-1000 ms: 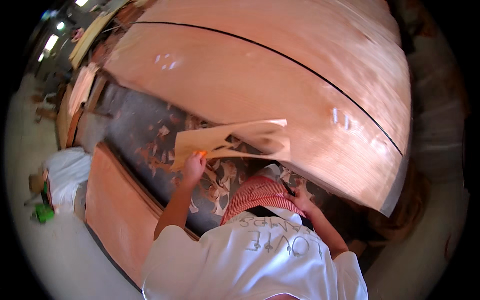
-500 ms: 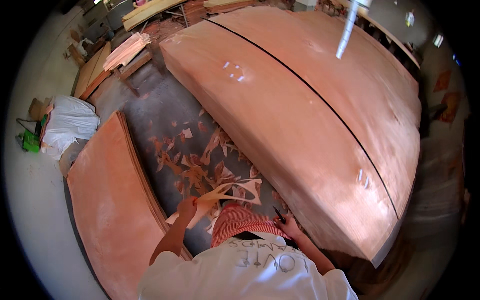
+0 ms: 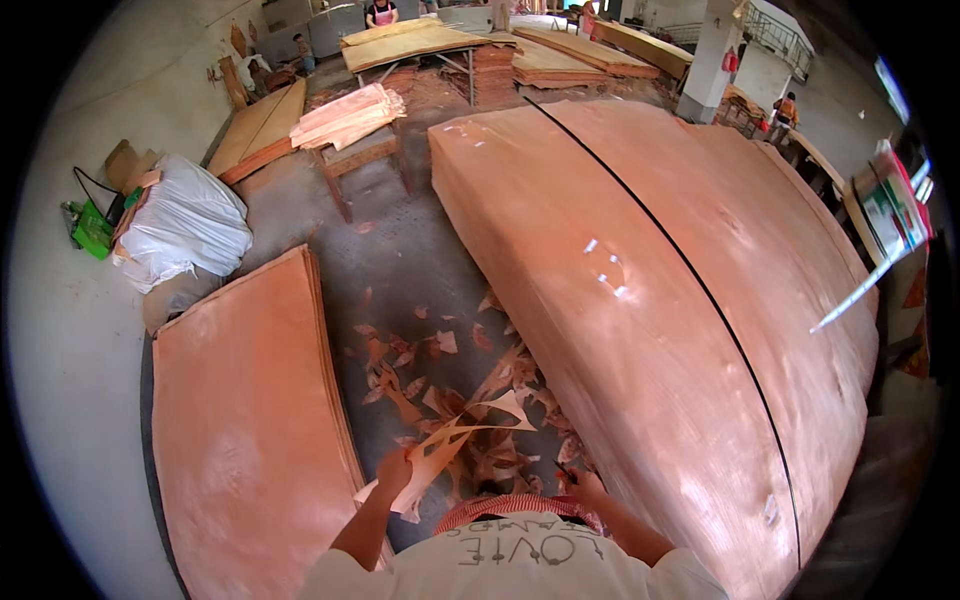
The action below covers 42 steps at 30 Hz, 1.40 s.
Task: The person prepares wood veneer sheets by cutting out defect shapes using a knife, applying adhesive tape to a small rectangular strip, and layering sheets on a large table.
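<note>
Our holed veneer strip hangs in front of our body, above the floor, its long axis slanting from lower left to upper right, the openings toward its far end. Our left hand is nearer, closed around the near end; our right hand, apart from it and off to the right, has its fingers curled around a dark slim tool. Beneath, veneer scraps litter the grey floor. We stand between a low veneer stack on the left and a broad, taller veneer pile on the right, a black line crossing its top. Farther out we see a white-covered bundle and a pillar.
</note>
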Motion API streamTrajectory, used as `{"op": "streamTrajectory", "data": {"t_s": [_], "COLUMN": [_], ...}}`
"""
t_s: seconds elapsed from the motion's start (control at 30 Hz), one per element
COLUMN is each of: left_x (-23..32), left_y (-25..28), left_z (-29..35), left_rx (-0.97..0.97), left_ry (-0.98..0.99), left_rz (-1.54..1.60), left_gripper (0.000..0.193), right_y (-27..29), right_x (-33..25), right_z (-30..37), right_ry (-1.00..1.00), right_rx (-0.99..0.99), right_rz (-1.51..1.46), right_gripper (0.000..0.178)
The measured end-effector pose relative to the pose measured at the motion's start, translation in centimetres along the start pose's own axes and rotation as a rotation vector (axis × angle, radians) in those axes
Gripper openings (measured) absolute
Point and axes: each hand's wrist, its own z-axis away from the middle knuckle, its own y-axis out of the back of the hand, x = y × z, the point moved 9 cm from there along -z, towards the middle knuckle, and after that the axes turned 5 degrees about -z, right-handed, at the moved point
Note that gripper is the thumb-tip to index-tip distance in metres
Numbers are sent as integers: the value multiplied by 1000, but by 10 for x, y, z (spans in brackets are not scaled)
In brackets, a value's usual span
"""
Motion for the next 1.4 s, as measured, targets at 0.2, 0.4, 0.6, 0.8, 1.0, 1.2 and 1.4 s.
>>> {"op": "streamTrajectory", "data": {"t_s": [0.2,0.4,0.6,0.8,1.0,1.2,1.4], "left_x": [-48,-93,-128,-110,-124,-158,-166], "left_y": [11,24,63,144,179,183,213], "left_z": [-41,-106,-195,-313,-420,-602,-790], "left_rx": [-42,-56,-17,62,50,0,-6], "left_ry": [180,368,468,472,393,393,261], "left_rz": [49,-12,-48,-82,-104,-119,-63], "left_gripper": [25,28,28,26,25,24,25], "right_y": [14,60,174,268,265,251,236], "right_x": [-63,-86,-110,-90,-97,-108,-91], "right_z": [-123,-288,-492,-609,-623,-618,-620], "right_ry": [256,24,-6,-211,-442,-567,-933], "right_rx": [54,120,349,568,566,479,466], "right_rz": [187,211,368,449,548,652,464], "right_gripper": [24,29,30,45,65,64,43]}}
